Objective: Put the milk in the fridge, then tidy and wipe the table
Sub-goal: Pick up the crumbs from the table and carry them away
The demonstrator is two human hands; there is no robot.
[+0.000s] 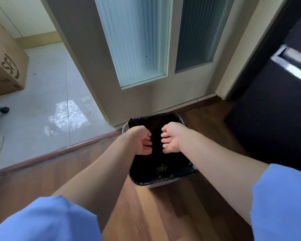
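Observation:
A square waste bin (184, 178) with a black liner stands on the wooden floor in front of a door. Both my hands hang over its mouth, side by side and a little apart. My left hand (142, 141) has its fingers curled inward with nothing visible in it. My right hand (170, 139) is loosely curled too, fingers slightly apart, and holds nothing I can see. Some dark scraps lie at the bottom of the bin. No milk or table is in view.
A pale door with two frosted glass panels (137, 40) rises behind the bin. A dark fridge with a metal handle (292, 65) stands at the right. Tiled floor lies to the left with a cardboard box (5, 66) and a wheeled cart's castors (3, 109).

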